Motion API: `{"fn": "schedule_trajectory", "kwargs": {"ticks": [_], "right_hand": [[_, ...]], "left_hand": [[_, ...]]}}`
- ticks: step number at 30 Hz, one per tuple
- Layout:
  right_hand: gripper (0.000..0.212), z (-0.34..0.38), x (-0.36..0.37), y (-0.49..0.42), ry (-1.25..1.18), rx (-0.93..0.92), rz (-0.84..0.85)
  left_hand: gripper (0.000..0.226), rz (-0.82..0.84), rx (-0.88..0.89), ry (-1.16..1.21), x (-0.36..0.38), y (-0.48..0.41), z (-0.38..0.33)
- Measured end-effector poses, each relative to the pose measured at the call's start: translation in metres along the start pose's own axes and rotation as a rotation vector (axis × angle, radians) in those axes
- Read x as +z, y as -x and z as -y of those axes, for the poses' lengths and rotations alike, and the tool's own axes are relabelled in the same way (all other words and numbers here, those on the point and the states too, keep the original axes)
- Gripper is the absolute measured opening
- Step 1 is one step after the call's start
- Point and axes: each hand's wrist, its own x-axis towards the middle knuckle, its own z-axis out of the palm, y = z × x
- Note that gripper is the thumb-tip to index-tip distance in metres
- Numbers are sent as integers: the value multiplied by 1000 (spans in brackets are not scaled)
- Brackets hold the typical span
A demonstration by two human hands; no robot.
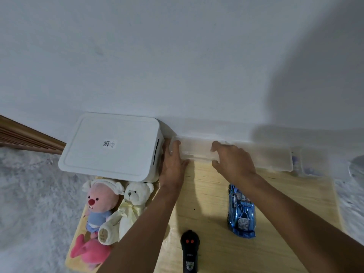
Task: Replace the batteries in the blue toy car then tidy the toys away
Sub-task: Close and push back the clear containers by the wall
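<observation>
The blue toy car (241, 212) lies on the wooden board (208, 203), nose toward me, under my right forearm. A black remote control (189, 251) with two red buttons lies at the board's near edge. Both my hands hold a clear plastic box (195, 149) against the wall: my left hand (173, 164) grips its left end, my right hand (232, 160) its middle. The box is blurred, and its right part (275, 158) stretches toward the right. What it contains is hidden.
A closed white storage bin (112, 144) stands at the back left, touching the wall. Two plush toys lie in front of it: a pink one (98, 211) and a cream bear (128, 209). Pale fluffy carpet (29, 203) surrounds the board.
</observation>
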Motion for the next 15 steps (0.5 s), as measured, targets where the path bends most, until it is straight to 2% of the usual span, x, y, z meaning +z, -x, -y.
{"fn": "schedule_trajectory", "kwargs": {"ticks": [4,7,10,15], "right_hand": [[30,-9,-16,-4,-168,63,-54],[28,-10,-19,-4,-225,66,-176],[28,-11,-19,-7,-253,83,-243],[42,-4,-14,-5,-229,136,-255]], "left_hand": [[84,30,-13,79,-1,4,-2],[99,7,33,138,-4,6,-3],[96,-7,84,223,-4,5,0],[105,5,74,190,-3,2,1]]}}
